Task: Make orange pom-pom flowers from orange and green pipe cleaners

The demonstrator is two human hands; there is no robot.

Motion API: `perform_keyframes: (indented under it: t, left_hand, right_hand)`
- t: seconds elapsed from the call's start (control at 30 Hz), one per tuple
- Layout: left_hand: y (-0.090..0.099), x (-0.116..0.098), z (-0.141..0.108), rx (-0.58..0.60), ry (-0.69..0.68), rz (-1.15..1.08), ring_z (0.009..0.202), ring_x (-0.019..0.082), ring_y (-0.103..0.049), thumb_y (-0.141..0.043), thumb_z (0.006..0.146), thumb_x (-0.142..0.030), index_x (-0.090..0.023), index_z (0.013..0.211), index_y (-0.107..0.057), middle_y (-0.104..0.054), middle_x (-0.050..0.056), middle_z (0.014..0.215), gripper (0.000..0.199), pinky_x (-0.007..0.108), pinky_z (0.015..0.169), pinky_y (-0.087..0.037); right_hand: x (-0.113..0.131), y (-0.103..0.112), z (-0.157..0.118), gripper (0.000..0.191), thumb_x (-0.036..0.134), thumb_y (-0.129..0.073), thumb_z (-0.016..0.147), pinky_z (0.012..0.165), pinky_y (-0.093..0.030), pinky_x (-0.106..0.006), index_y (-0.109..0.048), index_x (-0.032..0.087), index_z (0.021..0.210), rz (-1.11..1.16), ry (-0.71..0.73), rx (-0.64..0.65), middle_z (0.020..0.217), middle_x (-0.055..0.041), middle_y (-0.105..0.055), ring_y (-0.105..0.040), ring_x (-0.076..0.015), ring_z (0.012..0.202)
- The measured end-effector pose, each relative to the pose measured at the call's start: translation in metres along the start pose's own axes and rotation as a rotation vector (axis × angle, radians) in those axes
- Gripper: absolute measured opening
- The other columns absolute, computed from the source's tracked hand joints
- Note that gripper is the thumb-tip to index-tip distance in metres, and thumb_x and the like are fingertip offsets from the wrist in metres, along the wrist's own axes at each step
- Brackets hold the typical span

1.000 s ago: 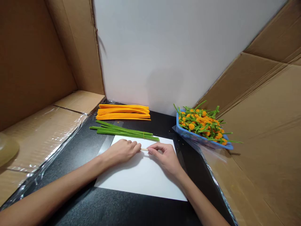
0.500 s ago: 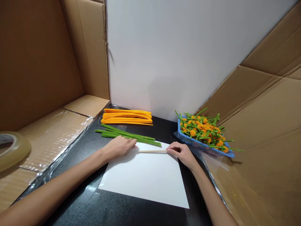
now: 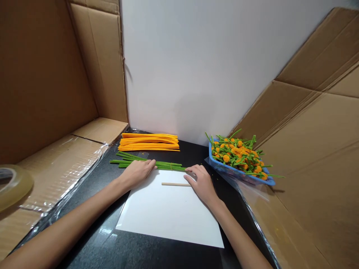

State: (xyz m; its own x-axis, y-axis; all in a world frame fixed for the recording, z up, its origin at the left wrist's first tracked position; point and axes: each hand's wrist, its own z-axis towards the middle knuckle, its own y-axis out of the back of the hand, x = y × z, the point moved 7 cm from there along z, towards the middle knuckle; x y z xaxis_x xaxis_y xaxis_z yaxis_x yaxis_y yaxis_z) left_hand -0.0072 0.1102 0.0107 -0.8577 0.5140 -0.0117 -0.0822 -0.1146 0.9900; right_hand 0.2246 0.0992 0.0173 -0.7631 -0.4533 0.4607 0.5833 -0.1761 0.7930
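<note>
- Green pipe cleaners (image 3: 166, 166) lie along the far edge of the white paper (image 3: 168, 216).
- Left hand (image 3: 139, 172), palm down, curls over them; its grip cannot be told.
- Right hand (image 3: 202, 183) arches at their right end, thumb and fingers parted, over the wooden stick (image 3: 175, 184).

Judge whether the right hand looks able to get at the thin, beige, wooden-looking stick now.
Likely yes: the stick lies on the white paper sheet, its right end hidden by the right hand, and nothing visible blocks the way.
</note>
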Motion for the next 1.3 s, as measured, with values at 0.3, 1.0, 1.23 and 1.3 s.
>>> perform_keyframes:
  t: [0.3,1.0,1.23,1.3]
  left_hand:
    - [0.002,-0.016,0.002,0.004,-0.056,-0.052,0.074,0.022,-0.066,-0.032,0.104,-0.029,-0.018,0.092,-0.052,-0.068,0.004,0.087,0.025,0.03,0.057,-0.033]
    - [0.001,-0.063,0.037,-0.209,-0.297,-0.069,0.082,0.02,-0.057,-0.047,0.096,-0.02,-0.019,0.095,-0.065,-0.066,0.005,0.089,0.018,0.035,0.071,-0.04]
    - [0.001,-0.051,0.034,-0.243,-0.256,-0.05,0.08,0.02,-0.055,-0.042,0.099,-0.021,-0.018,0.087,-0.065,-0.066,0.005,0.085,0.026,0.036,0.071,-0.037]
    - [0.003,-0.054,0.035,-0.255,-0.257,-0.069,0.082,0.021,-0.055,-0.045,0.098,-0.022,-0.018,0.095,-0.066,-0.066,0.006,0.09,0.021,0.035,0.071,-0.038]
  right_hand:
    - [0.008,-0.005,0.001,0.011,0.014,-0.06,0.088,0.077,-0.044,-0.035,-0.064,0.021,0.081,-0.057,0.028,-0.015,0.087,-0.0043,-0.065,-0.054,-0.0229,0.088]
    - [0.017,-0.003,-0.001,0.012,0.016,-0.053,0.094,0.075,-0.039,-0.034,-0.058,0.021,0.084,-0.068,0.058,0.048,0.085,-0.0048,-0.064,-0.054,-0.0222,0.084]
    - [-0.017,0.02,0.001,0.013,0.015,-0.055,0.091,0.076,-0.04,-0.032,-0.061,0.02,0.08,0.054,-0.014,0.101,0.081,-0.0027,-0.06,-0.053,-0.0198,0.084]
    - [-0.022,0.021,0.0,0.012,0.017,-0.057,0.091,0.074,-0.04,-0.031,-0.062,0.02,0.08,0.099,-0.046,0.134,0.079,-0.0016,-0.059,-0.054,-0.0189,0.082]
